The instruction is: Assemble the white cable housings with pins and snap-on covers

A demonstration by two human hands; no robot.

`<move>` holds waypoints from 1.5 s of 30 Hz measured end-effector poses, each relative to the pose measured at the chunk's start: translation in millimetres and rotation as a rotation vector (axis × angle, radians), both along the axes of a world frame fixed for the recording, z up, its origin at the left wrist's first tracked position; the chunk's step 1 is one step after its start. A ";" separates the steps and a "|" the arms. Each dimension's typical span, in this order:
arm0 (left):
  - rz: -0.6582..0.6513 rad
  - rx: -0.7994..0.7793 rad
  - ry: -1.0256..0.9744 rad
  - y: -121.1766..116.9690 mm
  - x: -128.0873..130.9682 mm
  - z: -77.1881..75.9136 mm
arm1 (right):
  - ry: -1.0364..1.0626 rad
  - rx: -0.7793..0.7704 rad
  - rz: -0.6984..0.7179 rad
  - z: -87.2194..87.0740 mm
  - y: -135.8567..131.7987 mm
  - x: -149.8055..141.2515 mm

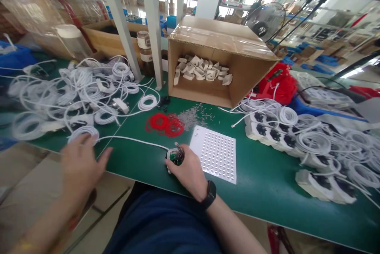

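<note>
My right hand (190,170), with a dark band on its wrist, grips a small electronic unit (172,156) near the table's front edge. A green circuit board and dark parts show inside it. From the unit a white cable (136,140) runs left to a coil (86,130). My left hand (83,163) is at this coil, slightly blurred, thumb spread away from the fingers; whether the fingertips touch the coil I cannot tell. To the right of the unit lies a white sheet (196,143) with rows of small silvery round pieces.
Red rings (160,121) and loose screws (190,117) lie mid-table. Behind them, an open carton (204,93) holds white housings (204,68). Tangled coiled cables (95,91) cover the left; units with coils (273,135) line the right. Metal posts (152,28) rise at the back.
</note>
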State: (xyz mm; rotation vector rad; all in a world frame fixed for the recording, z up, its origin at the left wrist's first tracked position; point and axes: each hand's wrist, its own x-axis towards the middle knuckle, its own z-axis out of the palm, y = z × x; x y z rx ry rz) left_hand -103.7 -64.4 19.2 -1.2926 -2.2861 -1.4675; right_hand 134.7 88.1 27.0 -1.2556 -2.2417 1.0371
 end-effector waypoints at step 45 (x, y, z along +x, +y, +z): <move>-0.535 -0.406 -0.162 83.6 137.5 -28.8 | -0.052 0.290 0.291 16.1 108.2 -46.5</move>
